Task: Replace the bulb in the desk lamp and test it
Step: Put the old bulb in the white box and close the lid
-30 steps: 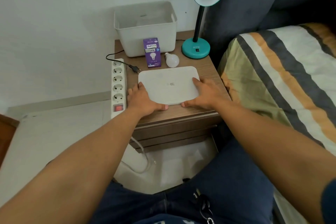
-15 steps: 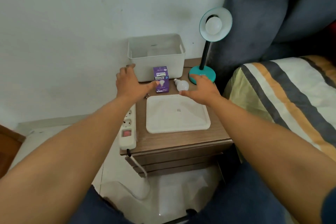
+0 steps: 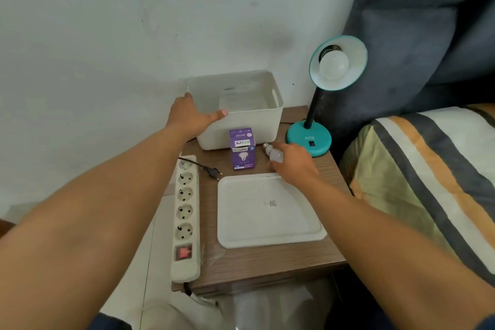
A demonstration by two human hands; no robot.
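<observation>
Left hand [image 3: 192, 114] grips the near left corner of the white storage bin [image 3: 241, 126], thumb hooked over the front rim and fingers wrapped round the side, where they are hidden by the wall of the bin. Right hand [image 3: 293, 162] is curled over the loose bulb [image 3: 274, 155] on the wooden worktop [image 3: 267, 260]; the fingertips are hidden behind the bulb and the knuckles, so whether it truly clasps the bulb or only rests on it cannot be told. Only the bulb's screw cap and part of its white globe show to the left of that hand. Just left of the bulb stands the purple bulb box [image 3: 242, 149], its print upside down, touching or nearly touching the front of the bin. Beyond and to the right of the right hand sits the teal base of the desk lamp [image 3: 308, 139], its shade tipped toward the camera with a fitted bulb [image 3: 333, 64] inside. Nearer than the right hand lies a white tray [image 3: 267, 211]; the small mark at its middle is too blurred to read. Below the left forearm a power strip [image 3: 185, 218] runs along the worktop's left edge, with the lamp's plug [image 3: 213, 171] lying unplugged beside it. Part of its cord is hidden behind the left forearm.
</observation>
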